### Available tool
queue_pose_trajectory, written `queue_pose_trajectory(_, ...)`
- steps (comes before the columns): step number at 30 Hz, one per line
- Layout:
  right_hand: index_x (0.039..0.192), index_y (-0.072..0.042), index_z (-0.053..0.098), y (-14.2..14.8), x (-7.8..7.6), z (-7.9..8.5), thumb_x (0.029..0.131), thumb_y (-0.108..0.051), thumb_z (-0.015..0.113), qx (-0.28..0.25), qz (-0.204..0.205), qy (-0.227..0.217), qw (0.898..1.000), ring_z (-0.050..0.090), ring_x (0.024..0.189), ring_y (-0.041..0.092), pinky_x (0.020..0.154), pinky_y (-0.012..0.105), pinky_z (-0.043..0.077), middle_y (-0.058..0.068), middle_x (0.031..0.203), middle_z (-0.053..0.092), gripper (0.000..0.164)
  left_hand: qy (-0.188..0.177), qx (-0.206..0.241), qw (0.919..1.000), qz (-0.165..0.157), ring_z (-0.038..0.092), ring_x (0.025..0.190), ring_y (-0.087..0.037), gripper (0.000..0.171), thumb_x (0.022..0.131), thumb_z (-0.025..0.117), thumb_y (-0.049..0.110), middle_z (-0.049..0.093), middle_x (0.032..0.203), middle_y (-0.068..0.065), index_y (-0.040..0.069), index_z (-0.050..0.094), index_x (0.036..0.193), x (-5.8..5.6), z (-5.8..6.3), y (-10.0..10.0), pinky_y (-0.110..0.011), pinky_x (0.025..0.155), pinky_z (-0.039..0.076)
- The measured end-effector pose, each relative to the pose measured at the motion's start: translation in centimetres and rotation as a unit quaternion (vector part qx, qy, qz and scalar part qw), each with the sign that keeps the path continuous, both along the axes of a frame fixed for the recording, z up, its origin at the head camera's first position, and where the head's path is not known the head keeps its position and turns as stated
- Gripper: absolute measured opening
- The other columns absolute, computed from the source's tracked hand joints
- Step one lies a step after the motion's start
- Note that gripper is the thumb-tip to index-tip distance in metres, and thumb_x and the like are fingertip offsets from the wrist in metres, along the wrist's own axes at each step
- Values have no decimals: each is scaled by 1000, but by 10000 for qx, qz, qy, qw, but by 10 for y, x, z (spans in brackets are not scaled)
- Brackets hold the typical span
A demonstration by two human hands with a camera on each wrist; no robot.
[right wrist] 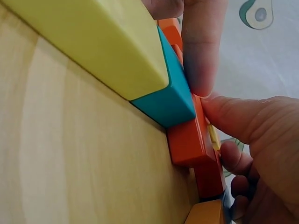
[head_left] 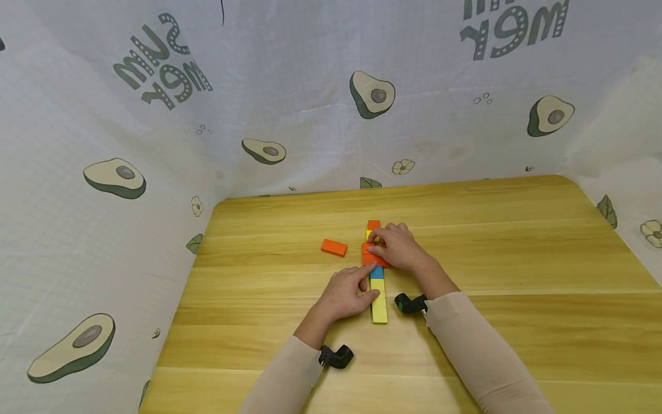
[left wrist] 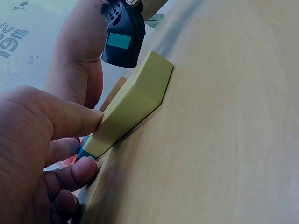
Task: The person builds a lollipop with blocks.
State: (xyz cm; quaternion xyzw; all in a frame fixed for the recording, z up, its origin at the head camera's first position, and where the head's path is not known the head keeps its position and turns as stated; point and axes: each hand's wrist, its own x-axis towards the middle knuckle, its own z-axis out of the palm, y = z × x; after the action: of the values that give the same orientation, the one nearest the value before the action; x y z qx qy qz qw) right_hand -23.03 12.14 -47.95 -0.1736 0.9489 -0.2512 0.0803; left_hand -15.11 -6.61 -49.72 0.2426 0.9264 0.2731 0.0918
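Note:
Down the middle of the table runs a line of coloured blocks: a long yellow block (head_left: 380,307), a blue block (head_left: 377,272), side-by-side orange blocks (head_left: 368,260), a small yellow piece and another orange block (head_left: 374,224). My left hand (head_left: 343,293) rests along the line, its index fingertip at the orange and blue blocks and its thumb touching the long yellow block (left wrist: 133,100). With bent index finger and thumb, my right hand (head_left: 400,247) pinches an orange block, partly covering it. In the right wrist view, the right thumb meets the left fingertip above the orange block (right wrist: 189,142).
A loose orange block (head_left: 334,248) lies on the wooden table (head_left: 258,247), left of the line. Black wrist cameras (head_left: 336,357) hang under both forearms. A white cloth (head_left: 310,75) printed with avocados rises behind the table and at its sides.

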Motion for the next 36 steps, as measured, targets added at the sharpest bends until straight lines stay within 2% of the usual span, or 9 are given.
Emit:
queue_pose_trajectory(5, 112, -15, 71, 4, -2, 0, 99, -31, 67, -430, -153, -52, 9989, 43, 92, 29, 76, 36, 32, 8, 93, 57, 20, -47, 34, 10000, -7, 47, 74, -4, 60, 97, 64, 38, 55, 81, 12, 18, 51, 152, 0, 0, -1, -25, 77, 37)
queue_pose_trajectory(8, 114, -12, 71, 10, -5, 1, 102, -28, 64, -738, -423, 37, 9964, 43, 93, 30, 75, 37, 35, 11, 94, 57, 21, -23, 27, 10000, -30, 47, 73, -4, 61, 97, 64, 39, 55, 81, 12, 19, 50, 153, -1, -1, -1, -25, 77, 37)
queue_pose_trajectory(12, 116, -11, 70, 18, -7, 2, 103, -25, 62, -592, -779, 210, 9950, 44, 97, 33, 79, 40, 37, 13, 97, 58, 21, 19, 8, 10000, -36, 47, 73, -4, 62, 97, 64, 39, 55, 81, 12, 20, 49, 154, -1, -1, -1, -25, 77, 37)
queue_pose_trajectory(15, 115, -10, 70, 21, -7, 0, 102, -28, 64, -348, -879, 193, 9953, 44, 98, 34, 81, 41, 36, 13, 97, 58, 23, -20, 11, 10000, -8, 47, 73, -4, 62, 97, 64, 39, 55, 81, 12, 20, 49, 153, 0, -1, -1, -25, 78, 37)
queue_pose_trajectory(20, 115, -10, 71, 23, -3, -4, 99, -33, 68, -190, -789, 142, 9966, 43, 96, 34, 78, 39, 34, 14, 99, 59, 28, -75, 4, 10000, 3, 47, 74, -3, 62, 96, 64, 39, 54, 81, 12, 21, 48, 154, 0, -1, -1, -25, 78, 37)
queue_pose_trajectory(25, 115, -12, 72, 26, -2, -7, 99, -33, 66, -224, -708, 98, 9972, 42, 97, 34, 77, 38, 34, 14, 102, 58, 27, -48, -23, 10000, 18, 47, 73, -3, 63, 96, 65, 39, 54, 80, 13, 20, 48, 154, -1, -1, -1, -24, 77, 37)
queue_pose_trajectory(31, 117, -12, 72, 32, -1, -3, 97, -29, 67, -179, -566, -69, 9982, 43, 100, 35, 80, 41, 36, 16, 107, 59, 27, -36, -41, 10000, -8, 47, 74, -3, 63, 96, 65, 39, 54, 80, 13, 20, 48, 154, -1, 0, -1, -25, 78, 37)
queue_pose_trajectory(36, 119, -13, 72, 33, 1, -1, 97, -34, 68, -59, -557, -151, 9983, 44, 103, 37, 82, 44, 37, 18, 113, 60, 30, -124, 4, 9999, 6, 47, 75, -4, 61, 97, 64, 39, 54, 81, 13, 21, 48, 154, 0, 1, -1, -27, 80, 36)
